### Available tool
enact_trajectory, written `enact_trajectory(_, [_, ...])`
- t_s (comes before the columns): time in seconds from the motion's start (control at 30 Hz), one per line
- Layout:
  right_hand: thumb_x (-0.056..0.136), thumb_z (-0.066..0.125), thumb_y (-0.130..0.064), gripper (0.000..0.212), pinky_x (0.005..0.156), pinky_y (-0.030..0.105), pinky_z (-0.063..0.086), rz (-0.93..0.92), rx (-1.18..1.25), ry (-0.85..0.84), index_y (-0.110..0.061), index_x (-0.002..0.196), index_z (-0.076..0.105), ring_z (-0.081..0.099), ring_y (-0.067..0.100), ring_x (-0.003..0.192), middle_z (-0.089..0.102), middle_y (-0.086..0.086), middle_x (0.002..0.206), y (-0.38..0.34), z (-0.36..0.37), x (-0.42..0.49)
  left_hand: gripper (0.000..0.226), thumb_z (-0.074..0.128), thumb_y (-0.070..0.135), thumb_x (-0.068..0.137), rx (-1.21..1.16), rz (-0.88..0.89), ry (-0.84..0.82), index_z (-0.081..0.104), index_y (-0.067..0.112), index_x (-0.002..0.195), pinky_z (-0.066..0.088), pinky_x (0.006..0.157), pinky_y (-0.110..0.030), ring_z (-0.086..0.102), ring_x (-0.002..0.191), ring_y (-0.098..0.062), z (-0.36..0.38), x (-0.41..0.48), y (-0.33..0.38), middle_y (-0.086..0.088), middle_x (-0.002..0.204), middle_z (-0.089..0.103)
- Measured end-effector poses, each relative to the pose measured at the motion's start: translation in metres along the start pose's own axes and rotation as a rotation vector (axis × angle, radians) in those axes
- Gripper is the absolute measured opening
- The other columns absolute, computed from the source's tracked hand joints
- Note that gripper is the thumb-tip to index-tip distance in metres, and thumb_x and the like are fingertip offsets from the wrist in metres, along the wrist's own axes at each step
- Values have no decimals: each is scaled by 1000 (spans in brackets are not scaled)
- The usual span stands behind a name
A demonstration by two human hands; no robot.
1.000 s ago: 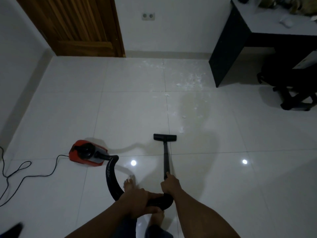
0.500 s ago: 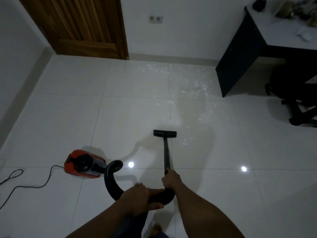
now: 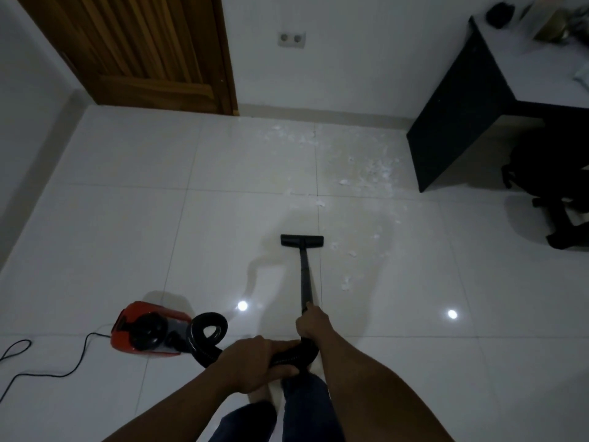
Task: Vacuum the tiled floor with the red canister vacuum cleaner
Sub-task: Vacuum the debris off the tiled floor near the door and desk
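The red canister vacuum (image 3: 149, 330) sits on the white tiled floor (image 3: 127, 237) at my lower left. Its black hose (image 3: 207, 333) loops up to my hands. My left hand (image 3: 255, 362) grips the hose near the bend. My right hand (image 3: 310, 323) grips the black wand (image 3: 305, 282) at its lower end. The flat black floor nozzle (image 3: 301, 241) rests on the tiles ahead of me. White crumbs (image 3: 369, 173) lie scattered beyond and to the right of the nozzle.
A power cord (image 3: 47, 365) trails left from the canister. A wooden door (image 3: 143, 49) stands at the back left. A black desk (image 3: 471, 106) and a black swivel chair (image 3: 551, 193) fill the right side. A wall socket (image 3: 291, 39) is on the far wall.
I have stepped forward with the nozzle towards the crumbs. The canister has followed behind on my left, and its hose has curled into a tighter loop.
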State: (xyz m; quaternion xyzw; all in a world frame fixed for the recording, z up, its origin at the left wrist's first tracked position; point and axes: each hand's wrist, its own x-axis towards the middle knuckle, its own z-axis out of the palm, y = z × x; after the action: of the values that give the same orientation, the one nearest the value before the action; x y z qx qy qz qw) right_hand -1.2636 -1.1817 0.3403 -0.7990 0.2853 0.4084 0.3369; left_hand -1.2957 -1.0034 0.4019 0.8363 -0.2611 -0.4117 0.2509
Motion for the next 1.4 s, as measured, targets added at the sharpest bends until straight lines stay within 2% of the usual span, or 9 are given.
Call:
enact_trajectory(0.13, [94,54,-15,76,89,20,41,-8,-23,-14,-9,156,11,47,23,129,35,10,153,-23,-27,22,63,45,71,91,21,-14,19,31,50,149,39,71,-17,66,97,-9,-27,28,1,4,118,70])
enact_trajectory(0.27, [97,47,-13,70,95,23,41,-16,-31,-6,-11,157,10,45,26,131,35,12,152,-43,-56,45,67,44,73,90,-13,-46,9,31,48,151,47,83,-20,66,99,-8,-49,60,0,8,122,69])
enact_trajectory(0.43, [97,44,-12,66,84,20,38,-68,-70,-30,-12,156,14,48,25,128,41,12,148,-61,-93,77,67,45,73,90,-58,-61,-49,32,46,150,48,85,-19,64,96,-2,-84,103,5,9,124,68])
enact_trajectory(0.63, [97,44,-16,67,100,27,41,-129,-136,-68,-17,157,14,45,26,132,36,11,152,-90,-123,112,65,46,72,91,-136,-85,-39,33,47,150,50,80,-21,65,86,-3,-107,141,6,9,113,72])
enact_trajectory(0.93, [97,43,-9,66,81,24,44,-71,-87,-37,-18,156,15,55,25,120,47,13,143,-153,-143,131,60,46,73,90,-153,-155,50,31,57,146,48,82,-17,59,82,9,-157,152,-14,21,107,69])
enact_trajectory(1.1, [97,43,-11,60,77,23,42,-100,-131,-42,-12,153,23,55,25,119,49,13,139,-196,-159,147,59,33,91,80,-146,-192,105,16,78,135,50,92,-31,61,111,-14,-184,168,-39,3,127,61])
enact_trajectory(1.27, [98,42,-12,58,78,20,39,-134,-162,-26,-10,153,23,51,24,124,45,11,144,-248,-172,175,51,32,93,79,-83,-213,126,9,84,124,31,115,-56,26,142,-46,-215,198,-83,-24,157,19])
enact_trajectory(1.33, [97,43,-11,62,81,20,39,-137,-150,-27,-12,155,18,49,24,127,41,11,147,-269,-175,187,48,34,88,83,-65,-193,112,12,81,125,25,117,-53,25,143,-38,-241,202,-94,-16,154,35])
enact_trajectory(1.4, [97,43,-12,62,84,19,39,-144,-136,-8,-11,154,20,49,24,127,42,11,147,-297,-177,201,53,40,82,86,-95,-180,107,21,74,136,30,114,-48,41,133,-31,-278,210,-106,-6,139,55])
